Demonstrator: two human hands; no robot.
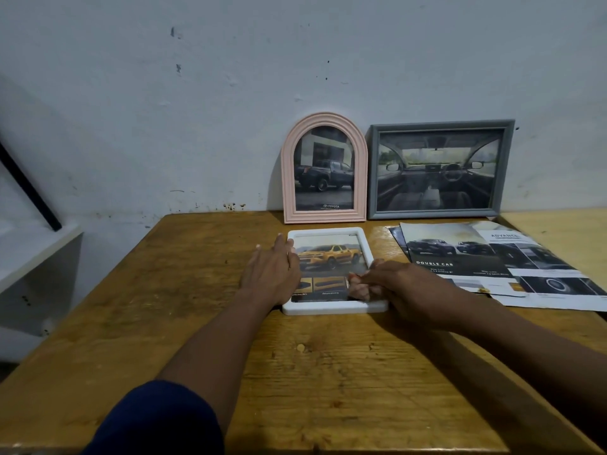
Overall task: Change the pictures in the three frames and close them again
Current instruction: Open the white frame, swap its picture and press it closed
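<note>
A white frame lies flat on the wooden table, face up, with a picture of a yellow pickup in it. My left hand rests with straight fingers on the frame's left edge. My right hand covers the frame's right edge, its fingers curled over the rim onto the glass. A pink arched frame with a dark pickup picture leans upright against the wall behind. Beside it on the right leans a grey frame showing a car interior.
Several car brochure pages lie spread on the table to the right of the white frame. The wooden table reaches the wall. A white shelf and a black bar stand at the left.
</note>
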